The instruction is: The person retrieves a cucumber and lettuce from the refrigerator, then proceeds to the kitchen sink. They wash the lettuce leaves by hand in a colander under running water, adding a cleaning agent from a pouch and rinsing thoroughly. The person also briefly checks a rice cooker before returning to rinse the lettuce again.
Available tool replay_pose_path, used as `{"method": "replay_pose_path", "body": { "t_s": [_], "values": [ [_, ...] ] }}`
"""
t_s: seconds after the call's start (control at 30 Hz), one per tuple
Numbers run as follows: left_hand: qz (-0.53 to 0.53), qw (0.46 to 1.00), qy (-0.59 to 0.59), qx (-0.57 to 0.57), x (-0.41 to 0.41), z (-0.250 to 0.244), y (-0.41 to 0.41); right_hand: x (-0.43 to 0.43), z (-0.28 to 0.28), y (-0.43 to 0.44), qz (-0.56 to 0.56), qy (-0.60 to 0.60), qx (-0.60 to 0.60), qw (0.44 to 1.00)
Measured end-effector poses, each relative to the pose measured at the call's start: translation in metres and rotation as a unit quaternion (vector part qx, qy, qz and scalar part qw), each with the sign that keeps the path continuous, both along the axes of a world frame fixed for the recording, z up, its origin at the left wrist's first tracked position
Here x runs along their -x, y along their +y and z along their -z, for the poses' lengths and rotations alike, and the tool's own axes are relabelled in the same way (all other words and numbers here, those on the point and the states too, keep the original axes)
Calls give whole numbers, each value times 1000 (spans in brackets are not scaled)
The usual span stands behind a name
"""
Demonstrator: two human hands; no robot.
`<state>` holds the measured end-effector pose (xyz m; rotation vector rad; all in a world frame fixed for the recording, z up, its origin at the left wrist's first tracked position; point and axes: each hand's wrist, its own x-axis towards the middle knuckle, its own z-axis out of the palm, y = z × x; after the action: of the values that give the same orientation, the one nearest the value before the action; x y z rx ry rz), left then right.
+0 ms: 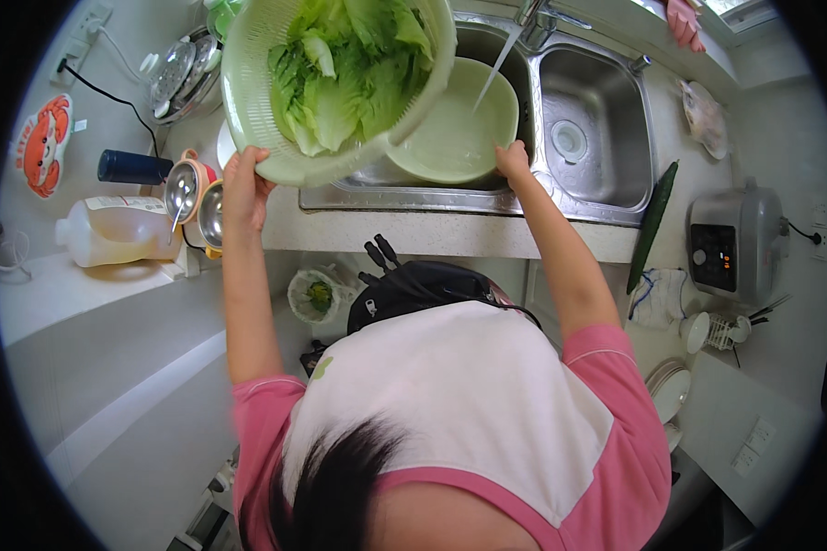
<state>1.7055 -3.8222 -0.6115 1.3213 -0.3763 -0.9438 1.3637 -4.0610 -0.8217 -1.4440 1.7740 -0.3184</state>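
My left hand (247, 186) grips the near left rim of a pale green plastic colander (244, 89), which is raised and tilted at the left of the sink. Wet lettuce leaves (355, 82) lie in it. My right hand (513, 162) holds the right rim of a pale green basin (448, 138) in the left bowl of the steel sink (413, 198). Water runs from the faucet (539, 27) into this basin. The colander hides part of the basin's left side.
Right of the basin is the second sink bowl (593, 131). A cucumber (653, 224) lies on the counter beside it, near a rice cooker (734, 241). At left stand steel cups (181, 187), a dark blue bottle (134, 167) and a plastic jug (120, 231). A lined bin (310, 296) stands below.
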Motion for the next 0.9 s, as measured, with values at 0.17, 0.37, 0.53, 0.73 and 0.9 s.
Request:
{"method": "replay_pose_path", "body": {
  "t_s": [0.17,0.37,0.53,0.73,0.9],
  "values": [
    [13,999,-21,-26,14,10,7,31,-43,34,-177,19,255,950],
    [104,991,-29,-84,36,44,-40,90,-99,96,-51,-172,273,945],
    [213,965,-50,-146,51,105,-117,125,-120,133,16,-157,241,958],
    [195,953,-112,-205,75,155,-148,157,-129,176,35,-73,276,958],
    [316,698,-555,-324,63,156,-148,166,-131,200,76,-66,263,960]
  ]
}}
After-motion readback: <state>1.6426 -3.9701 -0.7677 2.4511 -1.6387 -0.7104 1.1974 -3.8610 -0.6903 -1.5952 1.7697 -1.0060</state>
